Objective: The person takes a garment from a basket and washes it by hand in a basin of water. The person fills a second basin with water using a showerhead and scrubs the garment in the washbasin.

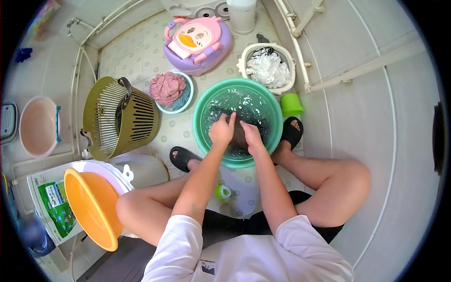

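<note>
A green basin (199, 136) of water stands on the floor between my feet. Dark wet cloth (238, 137) lies in it, partly under the surface. My left hand (221, 130) grips the cloth from the left, its thumb pointing up. Close beside it, my right hand (252, 137) is closed on the right part of the same cloth. The fingertips of both hands are partly hidden by the cloth and water. What kind of garment it is I cannot tell.
Around the basin are a blue bowl of pink and blue cloth (167, 88), a white basket of white clothes (268, 68), a green cup (291, 104), an olive laundry basket (141, 117) and a pink-purple potty (199, 44). An orange basin (91, 207) leans at left; a small green-white cap (223, 191) lies nearer me.
</note>
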The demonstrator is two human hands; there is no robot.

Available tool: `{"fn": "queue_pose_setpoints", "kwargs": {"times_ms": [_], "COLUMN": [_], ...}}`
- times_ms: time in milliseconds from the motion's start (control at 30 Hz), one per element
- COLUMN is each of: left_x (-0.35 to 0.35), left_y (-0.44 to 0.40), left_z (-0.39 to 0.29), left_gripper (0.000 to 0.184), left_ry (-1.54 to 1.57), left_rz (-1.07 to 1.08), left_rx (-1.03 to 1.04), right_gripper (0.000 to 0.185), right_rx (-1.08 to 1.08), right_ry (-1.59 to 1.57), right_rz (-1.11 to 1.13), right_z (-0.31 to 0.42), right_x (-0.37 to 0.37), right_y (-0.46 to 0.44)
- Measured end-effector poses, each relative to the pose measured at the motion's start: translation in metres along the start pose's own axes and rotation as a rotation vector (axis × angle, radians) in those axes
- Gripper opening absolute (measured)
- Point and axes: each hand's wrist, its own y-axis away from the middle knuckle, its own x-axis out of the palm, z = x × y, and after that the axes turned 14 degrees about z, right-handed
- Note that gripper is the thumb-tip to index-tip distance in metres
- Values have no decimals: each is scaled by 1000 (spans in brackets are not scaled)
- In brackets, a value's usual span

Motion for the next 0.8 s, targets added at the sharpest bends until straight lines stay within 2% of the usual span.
{"fn": "queue_pose_setpoints", "kwargs": {"times_ms": [100,133,167,233,267,300,367,433,500,533,633,667,767,800], "left_x": [-5,-5,-5,-3,-1,6,18,27,30,29,27,28,33,32], "left_y": [0,2,4,8,8,4,3,5,12,12,8,2,-14,-17], "left_z": [24,32,41,56,61,68,80,85,77,73,63,62,55,50], "left_gripper": [61,62,62,62,62,63,66,78,82,90,99,105,105,102], "left_ry": [39,65,67,72,109,35,-117,-297,-396,-473,-505,-584,-547,-564], "left_rz": [46,54,79,129,161,105,-4,42,62,98,154,177,366,378], "left_rx": [54,87,122,194,201,288,453,526,478,415,305,284,161,145], "right_gripper": [42,43,38,28,26,27,38,53,67,73,86,86,83,78], "right_rx": [-80,-159,-237,-213,-363,-515,-610,-455,-238,-131,-89,-48,-69,-100], "right_ry": [197,351,549,877,1062,1247,1272,1499,1539,1556,1412,1407,1340,1418], "right_rz": [-266,-383,-487,-606,-658,-708,-550,-475,-410,-376,-324,-314,-336,-378], "right_z": [8,12,16,18,15,7,-5,-17,-13,-7,-21,-23,-31,-33], "right_x": [-6,-11,-14,-15,-12,-12,-10,-7,-3,1,-18,-23,-29,-28], "right_y": [-5,-3,-3,2,6,6,4,5,17,20,2,-5,-24,-27]}}
